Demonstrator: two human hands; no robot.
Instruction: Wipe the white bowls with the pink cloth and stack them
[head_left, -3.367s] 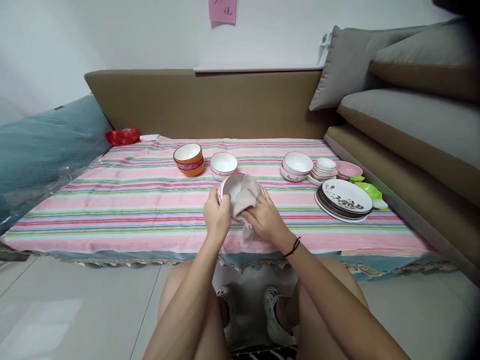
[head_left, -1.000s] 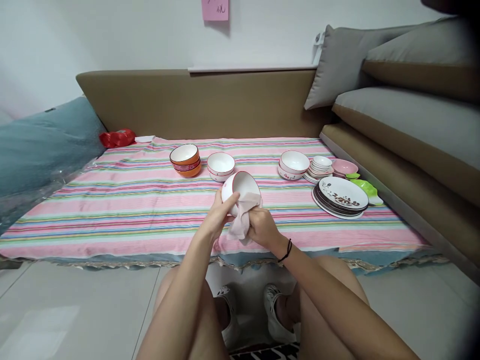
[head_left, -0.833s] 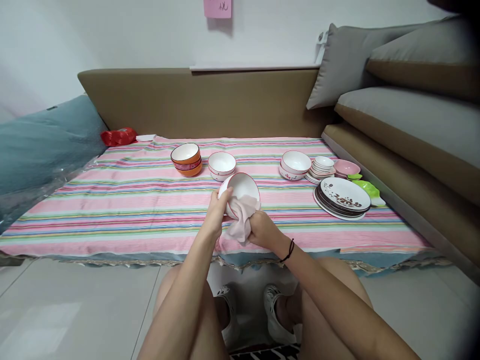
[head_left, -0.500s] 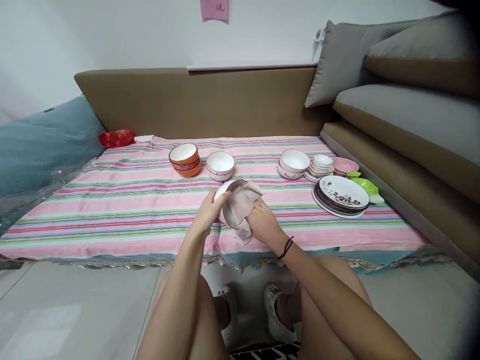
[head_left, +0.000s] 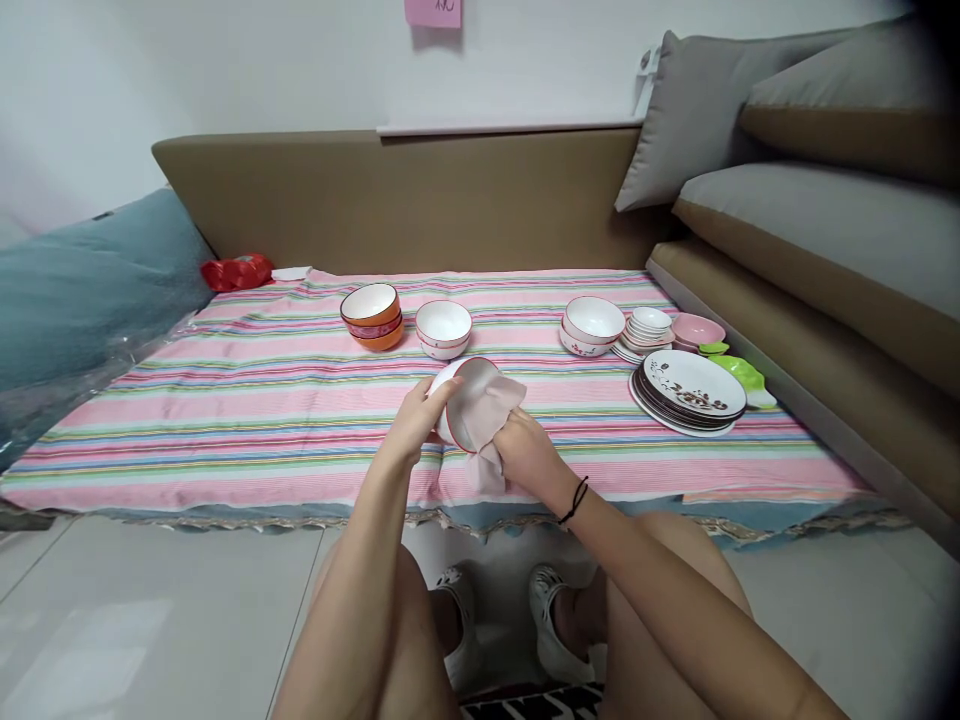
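Note:
My left hand (head_left: pixel 414 420) is closed on the rim of a white bowl (head_left: pixel 463 405) with a red edge, its thumb over the rim. The bowl is tipped on its side, with its opening turned to the right. My right hand (head_left: pixel 523 447) grips a pale pink cloth (head_left: pixel 491 415), which lies against the inside and lower edge of the bowl. Part of the cloth hangs below the rim. Behind the held bowl stand two nested white bowls (head_left: pixel 443 325) and a stack of orange and red bowls (head_left: pixel 373 315).
Toward the right stand more nested white bowls (head_left: pixel 592 322), small white dishes (head_left: pixel 649 322), a pink bowl (head_left: pixel 697 330), patterned plates (head_left: pixel 694 385) and a green dish (head_left: pixel 739 375). All rest on a striped cloth (head_left: pixel 247 400). Grey cushions (head_left: pixel 810 215) border the right side; a red bundle (head_left: pixel 237 272) lies far left.
My right hand has drawn the cloth slightly down toward the bowl's lower rim, and more of the bowl's inside shows. My left hand keeps its hold. The view has shifted slightly.

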